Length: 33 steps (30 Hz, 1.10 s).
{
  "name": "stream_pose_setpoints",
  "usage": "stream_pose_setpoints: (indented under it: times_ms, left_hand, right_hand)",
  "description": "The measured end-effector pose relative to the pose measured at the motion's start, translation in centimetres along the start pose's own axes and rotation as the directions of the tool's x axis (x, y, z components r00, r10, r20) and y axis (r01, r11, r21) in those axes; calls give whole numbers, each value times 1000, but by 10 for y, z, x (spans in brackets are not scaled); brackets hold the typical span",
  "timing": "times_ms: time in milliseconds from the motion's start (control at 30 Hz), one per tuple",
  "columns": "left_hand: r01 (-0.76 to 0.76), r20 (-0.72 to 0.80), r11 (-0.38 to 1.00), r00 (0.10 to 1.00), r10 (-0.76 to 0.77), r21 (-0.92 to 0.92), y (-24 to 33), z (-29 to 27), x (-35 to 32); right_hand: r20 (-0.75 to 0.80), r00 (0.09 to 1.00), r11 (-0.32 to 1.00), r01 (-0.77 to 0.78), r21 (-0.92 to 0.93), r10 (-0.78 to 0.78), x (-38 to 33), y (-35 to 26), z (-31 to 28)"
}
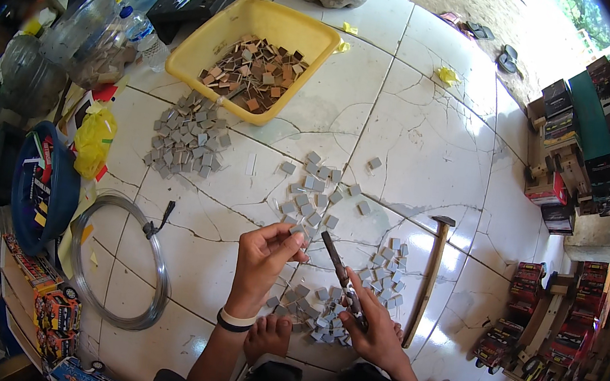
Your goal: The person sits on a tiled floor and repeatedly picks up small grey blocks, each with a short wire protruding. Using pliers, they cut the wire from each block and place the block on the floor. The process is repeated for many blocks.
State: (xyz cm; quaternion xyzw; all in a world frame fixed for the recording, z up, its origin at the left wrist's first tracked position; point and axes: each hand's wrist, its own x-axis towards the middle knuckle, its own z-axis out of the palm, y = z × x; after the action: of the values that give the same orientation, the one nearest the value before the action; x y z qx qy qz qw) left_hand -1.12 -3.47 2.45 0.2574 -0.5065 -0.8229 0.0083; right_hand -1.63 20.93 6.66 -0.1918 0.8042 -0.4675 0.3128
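Between the thumb and fingers of my left hand (266, 258) is a small grey square tile (297, 229), pinched and raised above the floor. My right hand (376, 327) is wrapped round a dark long-nosed hand tool (335, 259), its narrow end pointing up towards the tile but apart from it. Whether it is pliers or scissors I cannot tell. Loose grey square tiles (313, 184) lie scattered on the floor ahead of my hands. More tiles (389, 266) lie beyond my right hand, and another cluster (323, 321) sits below both hands, near my bare foot (268, 338).
A hammer (427, 282) lies to the right. Farther off, a yellow basin (184, 61) holds brown square pieces beside a large grey tile heap (188, 134). Left are a coil of clear tubing (164, 280) and a blue basin (71, 200). Toy trucks (510, 315) stand right.
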Motion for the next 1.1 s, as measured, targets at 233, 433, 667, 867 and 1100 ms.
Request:
stream_pose_setpoints:
  times_ms: [233,433,667,867,1100]
  left_hand:
    - [-4,-12,1000,1000,3,-13,-2,0,1]
    - [5,-18,1000,1000,-6,-18,-3,0,1]
    - [10,-4,999,1000,-10,-43,-7,0,3]
    - [38,114,989,993,-22,-141,-8,-1,1]
    - [196,491,898,871,24,-393,-27,0,6]
  right_hand:
    - [13,999,999,-39,12,39,0,-2,0]
    - [-4,1000,1000,-2,-4,2,2,1,2]
    - [0,1000,999,-20,-32,20,1,0,1]
    - [86,989,972,-134,194,119,-6,8,3]
    - [442,889,621,-416,664,123,-10,13,1]
